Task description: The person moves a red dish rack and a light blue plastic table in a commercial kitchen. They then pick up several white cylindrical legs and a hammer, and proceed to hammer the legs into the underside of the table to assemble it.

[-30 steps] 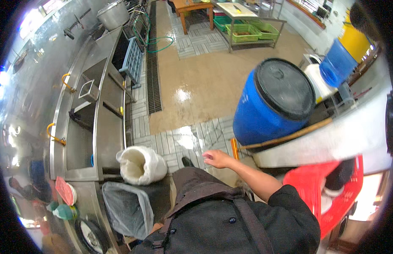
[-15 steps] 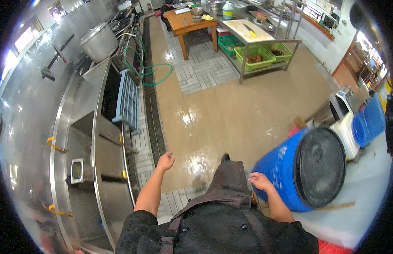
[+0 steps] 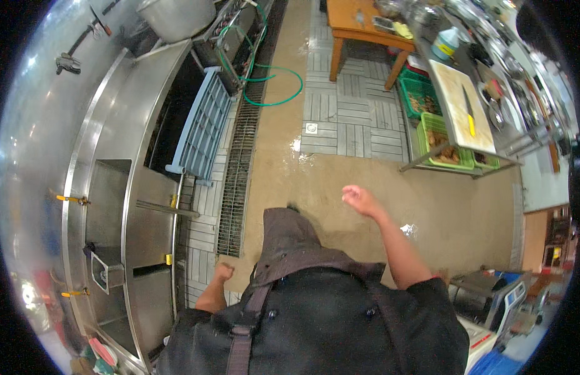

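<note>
The person stands on the wet floor (image 3: 340, 206) of a kitchen, between the long steel sink counter (image 3: 124, 206) on the left and the steel prep table (image 3: 465, 119) at far right. The floor drain grate (image 3: 237, 181) runs just left of the person's dark apron (image 3: 290, 240).

Status: both hands are empty; nothing is carried. The right hand (image 3: 358, 200) is raised over the floor with fingers loosely curled, closed on nothing. The left hand (image 3: 222, 272) hangs low beside the apron, drawn into a loose fist around nothing; it lies nearest the grate and the grey floor tiles (image 3: 199, 250).

Change from the earlier frames: the blue drum, near the right hand half a second ago, is out of view. The view has swung left and far, toward the wooden table (image 3: 365, 28) and green hose (image 3: 271, 75). The left hand, formerly extended forward, has dropped back.
</note>
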Demonstrator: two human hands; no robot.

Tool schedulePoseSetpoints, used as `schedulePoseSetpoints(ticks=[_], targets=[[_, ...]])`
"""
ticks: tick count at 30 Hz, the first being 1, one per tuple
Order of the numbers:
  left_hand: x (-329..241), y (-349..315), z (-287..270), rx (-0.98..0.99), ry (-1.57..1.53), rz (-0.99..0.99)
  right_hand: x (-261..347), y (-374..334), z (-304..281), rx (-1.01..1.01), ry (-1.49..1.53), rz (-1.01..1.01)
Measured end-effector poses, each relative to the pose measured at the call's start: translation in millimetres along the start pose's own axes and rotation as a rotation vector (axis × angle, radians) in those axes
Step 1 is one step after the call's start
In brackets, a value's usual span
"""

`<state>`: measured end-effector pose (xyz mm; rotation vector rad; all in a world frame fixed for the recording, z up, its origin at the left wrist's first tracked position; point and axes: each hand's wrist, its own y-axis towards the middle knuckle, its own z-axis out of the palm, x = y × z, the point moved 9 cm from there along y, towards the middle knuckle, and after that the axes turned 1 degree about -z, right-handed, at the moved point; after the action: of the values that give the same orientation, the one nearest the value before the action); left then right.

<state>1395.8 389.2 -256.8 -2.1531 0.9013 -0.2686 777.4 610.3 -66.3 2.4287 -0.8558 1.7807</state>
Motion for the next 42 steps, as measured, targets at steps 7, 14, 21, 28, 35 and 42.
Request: schedulePoseSetpoints(ticks=[7, 14, 21, 28, 35, 42], targets=[[-13.6, 217.3, -139.4, 0.388, -0.05, 0.015, -146.0, 220.2, -131.8, -0.112, -0.483, 0.521], [-191.6, 570.6, -639.8, -0.281, -0.306, 0.217, -174.4, 324.5, -217.4, 0.03, 0.042, 0.88], [-355.7, 751.8, -954.6, -0.28, -0.607, 0.447, -146.1, 681.6, -386.3, -0.252, 0.391, 0.623], [-181.5, 879.6, -1004.3, -0.097, -0.099, 0.288, 60.2, 1086.3, -541.7, -0.076, 0.27, 0.22], [-34.5, 1024.1, -1125.4, 0.392, -0.881, -0.423, 147.2, 1351.8, -702.8, -0.29, 0.53, 0.155], [-279.6, 1381.8, -1495.3, 0.125, -0.756, 0.199, 77.2, 1425.4, -748.6, -0.589, 1.009, 0.273]])
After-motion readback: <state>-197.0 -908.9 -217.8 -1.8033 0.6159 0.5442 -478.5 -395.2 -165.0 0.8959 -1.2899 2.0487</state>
